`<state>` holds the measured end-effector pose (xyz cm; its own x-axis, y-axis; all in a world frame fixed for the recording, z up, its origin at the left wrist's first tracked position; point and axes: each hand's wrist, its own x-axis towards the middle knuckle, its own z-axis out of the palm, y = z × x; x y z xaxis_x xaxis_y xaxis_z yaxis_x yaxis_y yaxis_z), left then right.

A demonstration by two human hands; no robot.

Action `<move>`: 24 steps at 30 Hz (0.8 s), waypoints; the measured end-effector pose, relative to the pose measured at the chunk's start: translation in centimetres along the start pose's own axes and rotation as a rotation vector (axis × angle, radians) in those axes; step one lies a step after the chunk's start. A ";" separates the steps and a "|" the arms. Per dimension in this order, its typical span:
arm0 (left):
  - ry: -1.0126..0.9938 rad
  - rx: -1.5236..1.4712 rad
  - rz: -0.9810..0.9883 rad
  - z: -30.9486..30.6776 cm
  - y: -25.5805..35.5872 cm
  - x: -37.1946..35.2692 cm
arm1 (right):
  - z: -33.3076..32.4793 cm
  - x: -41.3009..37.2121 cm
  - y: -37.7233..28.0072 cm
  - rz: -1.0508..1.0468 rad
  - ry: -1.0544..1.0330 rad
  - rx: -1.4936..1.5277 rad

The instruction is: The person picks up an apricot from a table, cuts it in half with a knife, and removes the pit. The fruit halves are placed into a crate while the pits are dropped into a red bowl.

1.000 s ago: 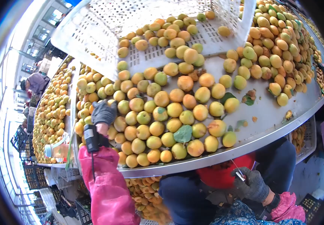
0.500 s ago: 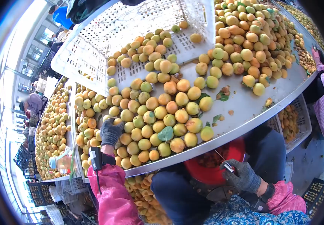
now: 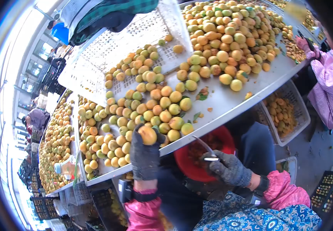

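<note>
Since half a second ago the left hand (image 3: 145, 156), in a dark knitted glove, has lifted off the pile and come back to the near edge, now carrying a round orange-yellow fruit (image 3: 148, 135). The right hand (image 3: 231, 173), in a grey glove, has risen a little beside the red plastic bowl (image 3: 182, 169). The left grip is clamped on the fruit, fingers and thumb cupping its lower half while the top shows, just over the near rim of the grey metal surface (image 3: 232, 102). The right grip is closed round a thin curved metal blade (image 3: 204, 145), whose tip points left toward the fruit. The fruit looks light, smooth-skinned and soft enough to bruise, so a gentle hold round its widest part suits it better than a hard pinch. Many like fruits lie heaped on the surface, spilling from a white perforated plastic crate (image 3: 93, 67) at far left. At right, another person's pink striped sleeve (image 3: 328, 86) reaches over a white basket (image 3: 303, 117).
</note>
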<state>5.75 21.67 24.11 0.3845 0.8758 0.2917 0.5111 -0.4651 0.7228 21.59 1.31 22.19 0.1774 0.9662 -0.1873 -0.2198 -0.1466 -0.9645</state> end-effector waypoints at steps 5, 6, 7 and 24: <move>-0.252 -1.456 -0.607 6.2 5.4 -6.9 | 0.7 -0.2 -0.2 -0.121 0.094 -0.069; -0.280 -1.443 -0.588 7.3 6.2 -7.9 | 0.4 -0.4 0.1 -0.202 0.141 -0.143; -0.304 -1.430 -0.571 8.1 6.8 -8.8 | -0.3 -0.9 0.1 -0.196 0.161 -0.146; -0.368 -1.571 -0.729 8.3 8.2 -13.4 | -1.2 -4.7 0.9 -0.267 0.214 -0.438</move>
<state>11.18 5.04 20.94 0.6863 0.6550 -0.3162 -0.4248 0.7138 0.5568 21.67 -3.64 21.99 0.3737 0.9237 0.0845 0.2707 -0.0214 -0.9624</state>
